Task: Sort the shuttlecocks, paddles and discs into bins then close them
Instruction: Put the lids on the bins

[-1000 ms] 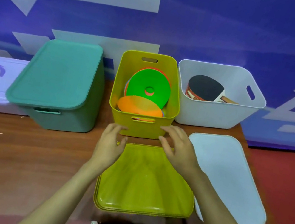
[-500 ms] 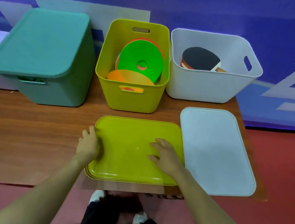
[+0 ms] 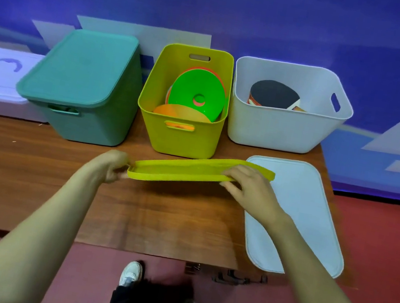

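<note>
Both hands hold the yellow lid (image 3: pixel 190 169) lifted off the table, just in front of the open yellow bin (image 3: pixel 182 137). My left hand (image 3: pixel 113 166) pinches its left edge; my right hand (image 3: pixel 251 189) grips its right side. Green and orange discs (image 3: pixel 196 96) lie inside the yellow bin. To its right the white bin (image 3: pixel 282 131) stands open, with paddles (image 3: pixel 274 95) inside. The teal bin (image 3: pixel 86 120) on the left has its lid (image 3: pixel 80 66) on.
A white lid (image 3: pixel 295 208) lies flat on the brown table (image 3: pixel 29 174) at the right, reaching the front edge. A blue and white wall stands right behind the bins. Red floor and my shoe (image 3: pixel 130 272) show below the table's front edge.
The yellow lid lay flat on the table with my hands on it; now both hands have lifted it and it hangs tilted in front of the yellow bin.
</note>
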A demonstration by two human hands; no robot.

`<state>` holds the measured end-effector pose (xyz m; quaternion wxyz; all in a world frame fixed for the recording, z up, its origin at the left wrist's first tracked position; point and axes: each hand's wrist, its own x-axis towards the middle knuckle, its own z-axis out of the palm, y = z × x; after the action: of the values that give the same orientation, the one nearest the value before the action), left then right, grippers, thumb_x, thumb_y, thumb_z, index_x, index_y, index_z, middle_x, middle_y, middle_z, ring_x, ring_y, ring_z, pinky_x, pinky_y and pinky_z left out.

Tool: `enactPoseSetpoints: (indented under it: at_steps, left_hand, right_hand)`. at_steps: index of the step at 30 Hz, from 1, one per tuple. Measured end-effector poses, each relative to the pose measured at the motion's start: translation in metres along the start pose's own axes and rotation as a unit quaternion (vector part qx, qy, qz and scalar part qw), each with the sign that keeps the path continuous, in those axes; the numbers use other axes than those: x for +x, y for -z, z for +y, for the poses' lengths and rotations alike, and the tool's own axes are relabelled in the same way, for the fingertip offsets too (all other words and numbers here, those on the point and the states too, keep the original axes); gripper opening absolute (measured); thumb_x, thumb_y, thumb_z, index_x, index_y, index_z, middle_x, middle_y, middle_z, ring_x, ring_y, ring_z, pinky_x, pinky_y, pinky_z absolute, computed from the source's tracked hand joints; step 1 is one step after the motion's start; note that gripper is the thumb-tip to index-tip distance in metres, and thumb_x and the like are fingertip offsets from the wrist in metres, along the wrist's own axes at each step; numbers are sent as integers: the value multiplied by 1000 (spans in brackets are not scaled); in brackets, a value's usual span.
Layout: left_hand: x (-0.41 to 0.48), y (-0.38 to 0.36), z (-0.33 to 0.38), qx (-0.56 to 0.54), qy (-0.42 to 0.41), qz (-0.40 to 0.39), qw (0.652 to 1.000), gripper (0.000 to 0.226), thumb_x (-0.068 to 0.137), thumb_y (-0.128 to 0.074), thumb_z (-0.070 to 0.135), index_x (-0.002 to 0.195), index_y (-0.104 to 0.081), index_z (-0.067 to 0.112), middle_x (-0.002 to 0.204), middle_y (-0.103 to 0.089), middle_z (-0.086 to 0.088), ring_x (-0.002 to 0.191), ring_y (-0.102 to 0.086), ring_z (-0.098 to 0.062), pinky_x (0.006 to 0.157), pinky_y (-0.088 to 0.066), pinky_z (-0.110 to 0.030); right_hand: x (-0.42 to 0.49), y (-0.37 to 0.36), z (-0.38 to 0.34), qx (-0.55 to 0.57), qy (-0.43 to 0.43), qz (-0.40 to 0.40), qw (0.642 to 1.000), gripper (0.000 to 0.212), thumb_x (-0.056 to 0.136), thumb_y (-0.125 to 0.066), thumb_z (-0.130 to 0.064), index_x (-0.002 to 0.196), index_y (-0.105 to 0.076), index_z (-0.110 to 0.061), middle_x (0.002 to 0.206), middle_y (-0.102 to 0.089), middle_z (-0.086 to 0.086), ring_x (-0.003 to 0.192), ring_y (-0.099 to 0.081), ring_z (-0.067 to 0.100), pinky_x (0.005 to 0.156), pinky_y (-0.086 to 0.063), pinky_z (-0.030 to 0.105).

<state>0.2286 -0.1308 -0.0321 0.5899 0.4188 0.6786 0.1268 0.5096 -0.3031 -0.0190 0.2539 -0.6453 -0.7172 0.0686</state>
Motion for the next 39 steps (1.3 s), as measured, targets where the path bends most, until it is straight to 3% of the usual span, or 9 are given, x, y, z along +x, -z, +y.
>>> enactPoseSetpoints:
  at_steps: [3,5,8,15,18,25,28,33,39]
  left_hand:
    - [-17,-11,1,-121,-19,-34,992,23,103,-31,14,113,-47,2,88,-60,-19,54,-66,-23,39,-54,-29]
    - [-22,-22,-4,-213,-71,13,974,39,104,-26,31,116,-47,1,92,-58,-17,67,-62,-25,43,-55,-28]
    - [-28,-42,-12,-305,-122,87,940,34,104,-27,23,125,-41,1,92,-55,-9,72,-57,-19,46,-55,-24]
    - [-38,-72,13,-180,-175,44,967,49,98,-46,23,143,-32,10,138,-46,-7,119,-48,-19,85,-47,-35]
    - [-38,-66,30,-168,-193,79,963,61,96,-49,26,148,-20,14,148,-35,-6,131,-40,-22,107,-37,-44]
    - [-23,-31,55,-159,-282,138,936,54,95,-52,18,145,-31,16,142,-43,-2,128,-43,-16,107,-38,-38]
    - [-14,-16,70,-152,-338,173,913,55,94,-53,18,145,-32,21,144,-41,4,131,-38,-10,109,-34,-34]
    - [11,1,117,-99,-401,132,901,51,91,-55,10,139,-39,16,136,-47,4,125,-42,-7,102,-32,-20]
    - [43,3,143,-68,-406,81,908,48,85,-57,-2,129,-47,14,126,-54,3,113,-48,0,95,-36,-14]
  right_hand:
    - [7,1,5,4,20,91,996,26,90,-51,-25,107,-67,-13,97,-67,1,90,-57,18,84,-40,27]
    - [15,7,4,32,-4,141,990,26,91,-53,-22,111,-66,-13,101,-67,1,93,-56,17,86,-37,26]
    - [27,22,1,106,-56,176,977,25,92,-57,-19,115,-65,-15,105,-65,0,95,-59,17,82,-45,29]
    - [68,49,-15,227,-103,195,949,26,91,-61,-16,116,-65,-11,104,-61,-4,94,-54,3,79,-38,1]
    - [92,52,-23,271,-126,197,934,27,91,-60,-16,117,-63,-10,109,-62,-3,98,-53,1,85,-41,6]
    - [157,39,-29,404,-231,186,866,39,92,-58,-16,130,-55,-8,124,-60,4,111,-58,16,94,-49,24]
    - [185,29,-26,388,-268,203,858,41,93,-55,-15,133,-51,-10,127,-60,8,114,-59,20,99,-47,42]
    - [222,21,-16,289,-317,165,888,47,97,-45,-13,142,-31,-10,137,-49,9,124,-48,25,98,-37,31]
    - [245,10,5,193,-390,111,893,45,95,-49,-13,138,-36,-6,135,-50,14,122,-48,32,94,-38,32]
